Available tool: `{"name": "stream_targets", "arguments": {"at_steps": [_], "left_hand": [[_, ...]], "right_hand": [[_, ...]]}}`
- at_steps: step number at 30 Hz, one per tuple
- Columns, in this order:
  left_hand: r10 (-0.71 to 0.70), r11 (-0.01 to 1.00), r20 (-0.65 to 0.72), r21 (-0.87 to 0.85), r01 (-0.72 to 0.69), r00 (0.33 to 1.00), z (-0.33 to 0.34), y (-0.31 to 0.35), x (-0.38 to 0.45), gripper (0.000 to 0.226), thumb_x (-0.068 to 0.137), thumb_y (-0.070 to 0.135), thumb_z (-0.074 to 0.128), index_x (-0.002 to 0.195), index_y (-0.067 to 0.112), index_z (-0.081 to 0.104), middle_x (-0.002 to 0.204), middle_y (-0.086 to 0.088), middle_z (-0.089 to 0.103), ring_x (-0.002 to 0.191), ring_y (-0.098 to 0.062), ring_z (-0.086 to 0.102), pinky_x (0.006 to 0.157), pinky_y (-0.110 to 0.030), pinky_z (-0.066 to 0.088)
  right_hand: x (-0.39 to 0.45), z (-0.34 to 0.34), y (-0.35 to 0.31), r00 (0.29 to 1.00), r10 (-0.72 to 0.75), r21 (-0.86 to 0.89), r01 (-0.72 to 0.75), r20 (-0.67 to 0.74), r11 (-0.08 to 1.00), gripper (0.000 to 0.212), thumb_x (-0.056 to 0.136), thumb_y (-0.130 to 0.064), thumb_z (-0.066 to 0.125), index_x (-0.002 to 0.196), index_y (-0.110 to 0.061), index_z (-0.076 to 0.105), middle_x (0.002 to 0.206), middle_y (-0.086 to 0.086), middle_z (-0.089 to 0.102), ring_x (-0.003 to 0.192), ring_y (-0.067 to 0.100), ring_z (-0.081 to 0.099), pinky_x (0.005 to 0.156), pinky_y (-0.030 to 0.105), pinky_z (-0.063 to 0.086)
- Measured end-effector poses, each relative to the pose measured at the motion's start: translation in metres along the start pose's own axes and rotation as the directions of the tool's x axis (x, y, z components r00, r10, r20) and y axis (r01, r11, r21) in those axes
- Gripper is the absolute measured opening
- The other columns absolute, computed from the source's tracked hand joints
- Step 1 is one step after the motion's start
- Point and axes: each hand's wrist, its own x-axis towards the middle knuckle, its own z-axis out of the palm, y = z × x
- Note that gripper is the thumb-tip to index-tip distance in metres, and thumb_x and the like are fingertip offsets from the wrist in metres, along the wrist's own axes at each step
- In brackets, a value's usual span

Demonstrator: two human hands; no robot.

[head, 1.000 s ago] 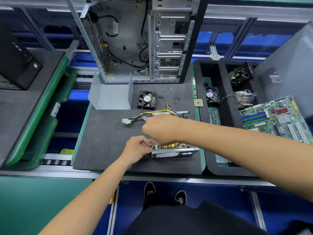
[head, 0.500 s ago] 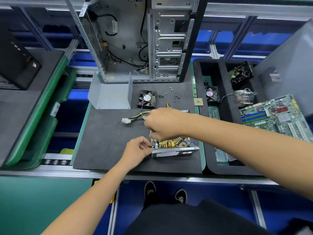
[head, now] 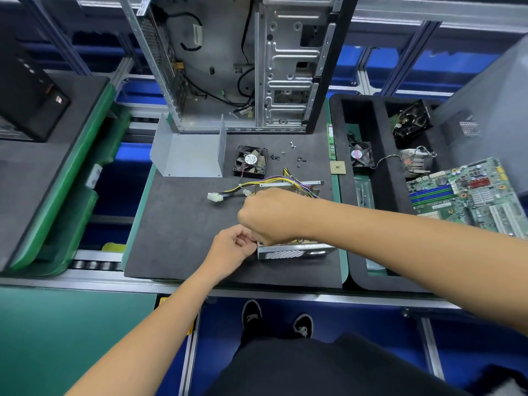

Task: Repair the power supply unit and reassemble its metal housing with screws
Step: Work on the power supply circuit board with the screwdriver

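One power supply unit [head: 294, 250] lies on the dark mat [head: 177, 224], its one cover [head: 187, 155] apart behind. Left hand [head: 233, 248] and right hand [head: 271, 214], both curled, meet at its left end; whatever they pinch is hidden. Roughly eight loose screws [head: 288, 155] lie beside one fan [head: 250, 162].

Nothing is reading clearly; the round sticker on the black fan [head: 251, 162] is showing print too small to make out; markings on the green circuit board [head: 468, 192] are blurring likewise.

open psu [head: 288, 252] flat on mat; loose screws [head: 292, 144] behind, metal cover [head: 188, 155] upright.
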Motion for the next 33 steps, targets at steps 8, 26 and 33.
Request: {"name": "stream_targets", "arguments": {"at_steps": [8, 26, 33], "left_hand": [[0.065, 0.997, 0.022, 0.048, -0.066, 0.998, 0.001, -0.004, -0.003, 0.02, 0.077, 0.005, 0.074, 0.081, 0.022, 0.064, 0.078, 0.002, 0.061, 0.062, -0.005, 0.047, 0.061, -0.012, 0.043], [0.073, 0.981, -0.14, 0.19, -0.045, 0.987, 0.018, -0.001, -0.001, 0.021, 0.074, 0.011, 0.076, 0.066, 0.027, 0.064, 0.064, 0.011, 0.061, 0.054, 0.003, 0.048, 0.055, -0.011, 0.038], [0.067, 0.984, -0.144, 0.174, -0.041, 0.987, 0.011, -0.001, 0.008, 0.025, 0.081, 0.013, 0.07, 0.063, 0.029, 0.061, 0.058, 0.013, 0.057, 0.053, -0.001, 0.049, 0.056, -0.018, 0.043]], "right_hand": [[-0.001, -0.011, 0.017, 0.998, 0.067, 0.084, -0.068, 0.019, 0.994, 0.04, 0.081, -0.021, 0.059, 0.056, -0.016, 0.028, 0.055, 0.0, 0.032, 0.047, 0.015, 0.032, 0.041, 0.024, 0.02], [-0.009, -0.012, 0.022, 0.998, 0.059, 0.102, -0.059, 0.001, 0.993, 0.032, 0.078, -0.023, 0.059, 0.055, -0.012, 0.039, 0.052, 0.003, 0.037, 0.046, 0.016, 0.035, 0.042, 0.025, 0.026], [-0.011, -0.005, 0.018, 0.998, 0.064, 0.143, -0.064, -0.001, 0.988, 0.035, 0.078, -0.023, 0.058, 0.053, -0.014, 0.035, 0.052, 0.001, 0.032, 0.046, 0.015, 0.033, 0.044, 0.026, 0.03]]}}
